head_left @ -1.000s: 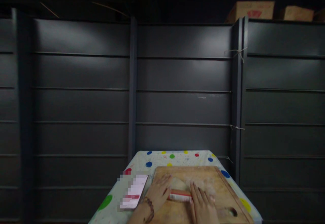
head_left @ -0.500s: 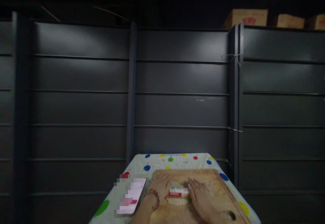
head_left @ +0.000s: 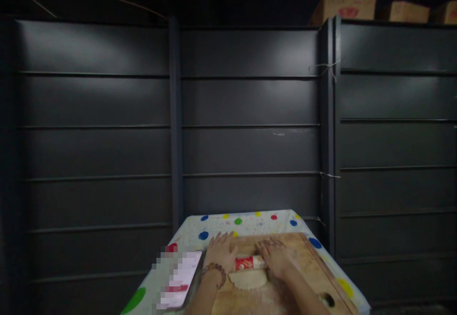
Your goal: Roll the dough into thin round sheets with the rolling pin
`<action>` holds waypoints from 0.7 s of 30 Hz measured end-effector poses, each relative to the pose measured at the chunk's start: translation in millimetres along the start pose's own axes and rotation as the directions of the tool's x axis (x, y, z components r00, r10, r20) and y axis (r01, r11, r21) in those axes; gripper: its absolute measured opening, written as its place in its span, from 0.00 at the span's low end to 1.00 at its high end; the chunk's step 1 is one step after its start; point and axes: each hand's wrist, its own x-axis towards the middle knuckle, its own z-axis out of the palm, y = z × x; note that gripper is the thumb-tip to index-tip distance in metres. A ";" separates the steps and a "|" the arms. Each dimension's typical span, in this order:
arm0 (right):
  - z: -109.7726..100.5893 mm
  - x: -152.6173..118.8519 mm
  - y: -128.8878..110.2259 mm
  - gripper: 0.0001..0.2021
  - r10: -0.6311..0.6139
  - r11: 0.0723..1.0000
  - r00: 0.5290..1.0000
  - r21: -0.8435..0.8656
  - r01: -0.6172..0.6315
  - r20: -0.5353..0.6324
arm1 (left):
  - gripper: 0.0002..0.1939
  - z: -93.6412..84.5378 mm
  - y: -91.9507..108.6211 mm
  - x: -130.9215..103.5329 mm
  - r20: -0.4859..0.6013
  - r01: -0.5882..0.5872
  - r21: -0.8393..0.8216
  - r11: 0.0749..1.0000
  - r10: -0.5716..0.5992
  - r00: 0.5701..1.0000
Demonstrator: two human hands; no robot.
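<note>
Here we are at the brown wooden board [head_left: 314,272], and high beyond it, to the right, sit three brown cardboard boxes [head_left: 350,8]; we can't see what's in them.

Down on the board, our red-and-white printed cylinder [head_left: 246,263] lies sideways, its long axis running left to right, the red section toward the board's left side. Just on its near side we've got a pale, flat sheet of dough [head_left: 250,279], round-edged toward us.

Now the grip: our left hand [head_left: 221,251], fingers spread and pointing toward the board's far edge, is at the cylinder's left end. Our right hand [head_left: 274,255] is open too, fingers reaching forward and left, at its right end. So the cylinder lies between two hands set apart, neither wrapped around it; how firmly the palms press, we can't tell.

Left of the board, we have a pale-screened phone [head_left: 185,277], partly pixelated, on the white plastic-looking tablecloth [head_left: 217,224] with coloured dots. Behind the board stand dark grey panels [head_left: 250,148].
</note>
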 end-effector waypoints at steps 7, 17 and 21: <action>7.2 20.7 11.8 0.24 -0.029 1.000 0.996 0.010 0.028 0.087 | 0.30 0.5 -2.3 8.7 -0.090 0.076 0.049 0.996 -0.071 0.993; 8.5 37.2 16.7 0.28 0.138 0.989 0.988 0.033 -0.141 0.069 | 0.27 4.9 -8.7 26.8 -0.194 0.077 0.083 0.994 -0.060 0.979; 11.0 42.5 15.5 0.30 0.210 0.977 0.977 0.041 -0.211 0.035 | 0.27 8.9 -11.2 33.9 -0.233 0.100 0.105 0.989 -0.074 0.970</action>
